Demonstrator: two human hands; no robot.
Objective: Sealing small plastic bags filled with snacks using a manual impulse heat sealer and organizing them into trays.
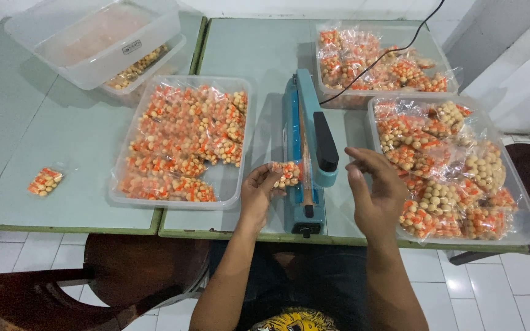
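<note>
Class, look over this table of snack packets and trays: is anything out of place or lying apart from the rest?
Yes. One small clear packet of orange and beige snacks lies alone on the pale green table, left of the clear plastic tray of packets. All other packets sit in trays, except the one the left hand holds at the blue heat sealer.

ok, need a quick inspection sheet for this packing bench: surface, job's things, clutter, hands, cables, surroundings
surface: pale green tables, two pushed together, seam between them.
job's things: blue sealer, arm down; small snack bag at its left edge.
clutter: tray of filled bags left of the sealer; two more trays right; stacked clear tubs far left; one stray bag on the table.
hands: left hand holds the small snack bag; right hand raised beside the sealer, fingers curled, holding nothing visible.
cables: black cord runs over the far tray.
surroundings: wooden chair, white tiled floor.
</note>
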